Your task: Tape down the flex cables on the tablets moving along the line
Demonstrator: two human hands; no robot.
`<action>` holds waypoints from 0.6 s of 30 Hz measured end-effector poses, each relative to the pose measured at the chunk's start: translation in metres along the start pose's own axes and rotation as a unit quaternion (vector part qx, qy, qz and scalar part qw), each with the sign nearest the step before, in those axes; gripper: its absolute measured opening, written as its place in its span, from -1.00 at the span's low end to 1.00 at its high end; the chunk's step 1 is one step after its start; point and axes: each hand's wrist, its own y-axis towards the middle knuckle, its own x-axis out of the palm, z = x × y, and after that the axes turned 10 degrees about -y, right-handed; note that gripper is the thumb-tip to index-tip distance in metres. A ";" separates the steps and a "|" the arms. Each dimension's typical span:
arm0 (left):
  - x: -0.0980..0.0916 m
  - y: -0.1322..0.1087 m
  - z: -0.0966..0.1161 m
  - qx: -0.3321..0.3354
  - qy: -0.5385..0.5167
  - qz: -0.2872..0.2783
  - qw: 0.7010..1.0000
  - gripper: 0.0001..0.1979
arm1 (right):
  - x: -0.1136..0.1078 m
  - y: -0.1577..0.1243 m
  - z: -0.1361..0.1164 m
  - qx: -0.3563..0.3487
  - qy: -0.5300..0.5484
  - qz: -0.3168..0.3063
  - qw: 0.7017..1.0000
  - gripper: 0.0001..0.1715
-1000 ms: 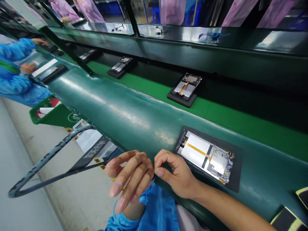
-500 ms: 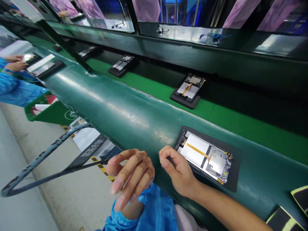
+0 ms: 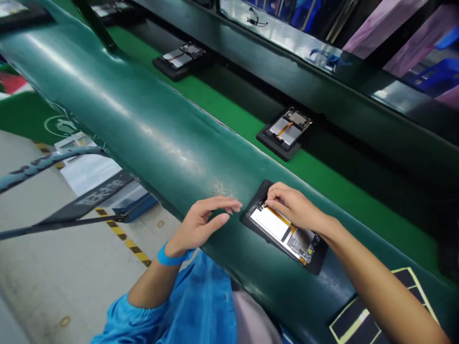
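Right hand (image 3: 294, 208) — moved from bench edge onto opened tablet (image 3: 283, 229), fingertips pinched at its far-left corner | left hand (image 3: 204, 222) open, empty, just left | work now on device — near bench (image 3: 161, 138).

An opened tablet (image 3: 283, 228) lies flat, inner side up, in a black tray (image 3: 317, 260) on the dark green surface (image 3: 172, 138), its long axis running from ten o'clock to four o'clock. A pale rectangular panel fills its middle, crossed by an orange ribbon cable (image 3: 283, 219); a circuit board with metal shields sits at its four o'clock end. The right hand (image 3: 294, 206) rests on its upper ten o'clock corner.
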 end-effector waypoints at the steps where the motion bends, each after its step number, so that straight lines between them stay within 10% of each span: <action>1: 0.001 -0.001 -0.006 0.006 0.083 -0.004 0.997 -0.72 | 0.000 0.002 0.001 -0.004 -0.029 -0.021 0.999 -0.81; 8: 0.015 -0.004 -0.041 0.104 0.428 -0.111 0.891 -0.69 | 0.008 0.013 -0.006 0.031 -0.150 -0.073 0.986 -0.87; 18: 0.027 0.014 -0.044 0.109 0.471 -0.188 0.855 -0.64 | 0.012 0.018 0.000 0.052 -0.163 -0.062 0.983 -0.90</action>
